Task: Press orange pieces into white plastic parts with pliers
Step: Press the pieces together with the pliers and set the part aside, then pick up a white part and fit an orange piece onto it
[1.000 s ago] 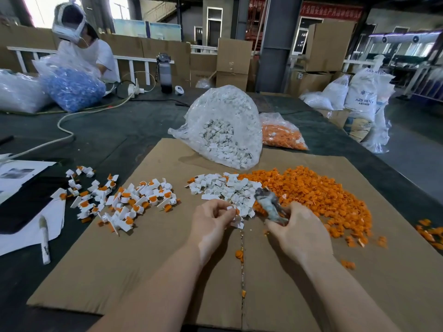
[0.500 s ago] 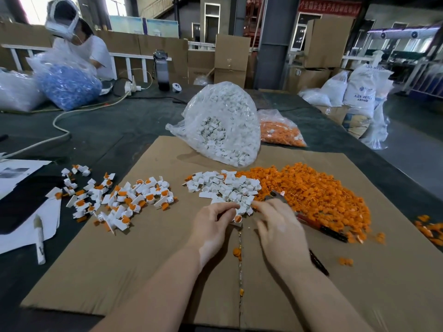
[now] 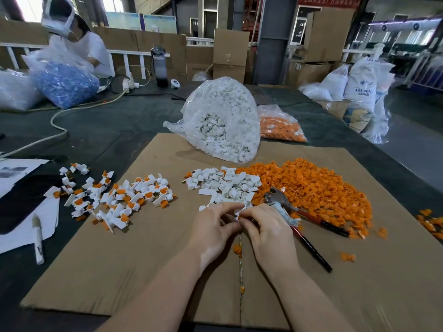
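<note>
My left hand (image 3: 213, 226) and my right hand (image 3: 266, 226) meet at the near edge of a pile of loose white plastic parts (image 3: 225, 185), fingertips pinching a small white part (image 3: 237, 213) between them. An orange piece may be in my right fingers, but it is hidden. The pliers (image 3: 304, 219), with red and black handles, lie on the cardboard (image 3: 119, 271) just right of my right hand, beside a large heap of orange pieces (image 3: 311, 188). Assembled white-and-orange parts (image 3: 115, 197) lie spread at the left.
A clear bag of white parts (image 3: 223, 121) and a bag of orange pieces (image 3: 280, 125) stand behind the piles. Papers and a white pen (image 3: 38, 238) lie at the left edge. Another person (image 3: 72, 37) works at the far left, near a bag of blue parts (image 3: 64, 82).
My right hand has set the pliers down on the cardboard and moved left to join my left hand on a white part. My left hand stayed at the pile's near edge.
</note>
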`<state>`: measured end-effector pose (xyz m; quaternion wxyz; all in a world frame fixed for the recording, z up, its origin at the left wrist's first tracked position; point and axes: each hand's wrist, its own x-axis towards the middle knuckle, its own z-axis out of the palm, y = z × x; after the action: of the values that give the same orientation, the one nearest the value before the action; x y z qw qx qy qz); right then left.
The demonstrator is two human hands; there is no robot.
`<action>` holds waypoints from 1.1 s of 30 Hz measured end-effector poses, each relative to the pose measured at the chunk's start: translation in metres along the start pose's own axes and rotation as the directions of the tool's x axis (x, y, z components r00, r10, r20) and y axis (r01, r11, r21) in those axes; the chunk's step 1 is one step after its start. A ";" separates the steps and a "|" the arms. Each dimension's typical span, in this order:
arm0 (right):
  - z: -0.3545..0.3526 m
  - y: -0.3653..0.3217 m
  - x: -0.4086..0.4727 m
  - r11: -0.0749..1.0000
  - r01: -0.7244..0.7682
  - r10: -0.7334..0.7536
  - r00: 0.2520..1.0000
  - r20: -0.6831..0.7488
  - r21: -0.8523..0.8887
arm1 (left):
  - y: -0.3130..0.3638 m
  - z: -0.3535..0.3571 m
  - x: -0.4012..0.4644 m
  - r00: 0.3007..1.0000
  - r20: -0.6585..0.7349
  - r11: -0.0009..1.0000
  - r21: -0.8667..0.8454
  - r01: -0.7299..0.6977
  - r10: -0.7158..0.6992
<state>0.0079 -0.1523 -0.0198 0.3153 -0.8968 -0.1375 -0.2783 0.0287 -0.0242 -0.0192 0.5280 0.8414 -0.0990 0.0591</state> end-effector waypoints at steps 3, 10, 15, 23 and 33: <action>0.001 0.000 -0.001 0.999 0.018 -0.019 1.000 -0.015 -0.043 | 0.000 0.000 -0.001 1.000 0.000 1.000 0.017 -0.022 0.022; 0.002 0.002 0.000 0.997 0.008 -0.017 0.993 -0.121 -0.074 | 0.000 0.001 -0.003 0.997 -0.064 0.999 0.029 -0.031 0.033; 0.001 0.009 0.001 0.951 -0.255 0.200 0.939 -0.278 -0.175 | 0.000 -0.004 -0.001 0.901 -0.416 0.977 -0.209 0.036 -0.123; 0.004 0.010 0.001 0.813 -0.449 0.394 0.893 -0.217 -0.371 | -0.004 -0.008 0.006 0.821 -0.470 0.929 0.007 0.371 -0.324; 0.012 0.013 0.004 0.765 -0.330 0.370 0.928 -0.041 -0.553 | -0.005 -0.008 0.009 0.865 -0.411 0.890 0.216 0.401 -0.289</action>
<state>0.0213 -0.1542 -0.0311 0.0854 -0.9680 0.1069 -0.2104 0.0386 -0.0155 -0.0186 0.4079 0.8881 0.1652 0.1330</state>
